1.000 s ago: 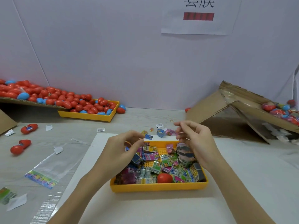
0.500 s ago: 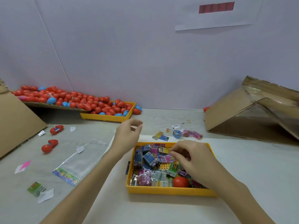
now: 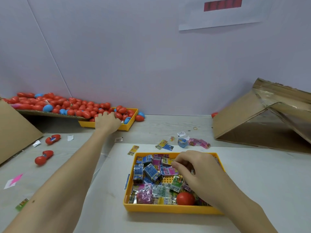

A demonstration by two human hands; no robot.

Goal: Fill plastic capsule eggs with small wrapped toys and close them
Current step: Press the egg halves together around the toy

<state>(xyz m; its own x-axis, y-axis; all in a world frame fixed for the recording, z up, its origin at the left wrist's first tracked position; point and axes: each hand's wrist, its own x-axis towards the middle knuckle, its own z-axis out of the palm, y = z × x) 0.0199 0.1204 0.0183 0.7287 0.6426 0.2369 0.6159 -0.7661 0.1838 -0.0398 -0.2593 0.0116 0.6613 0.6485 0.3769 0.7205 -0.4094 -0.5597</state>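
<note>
Our left hand (image 3: 107,122) has jumped from the near tray (image 3: 168,209) to the far-left eggs (image 3: 87,108), grip hidden; right hand (image 3: 198,175) fingers curled among toys (image 3: 151,172), pinch unclear. New fill cycle starting.

Left hand (image 3: 107,121) stretched far forward, fingers curled down; right hand (image 3: 198,174) low, fingertips pinched together.

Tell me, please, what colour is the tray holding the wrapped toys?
Yellow tray, clearest in the head view.
</note>
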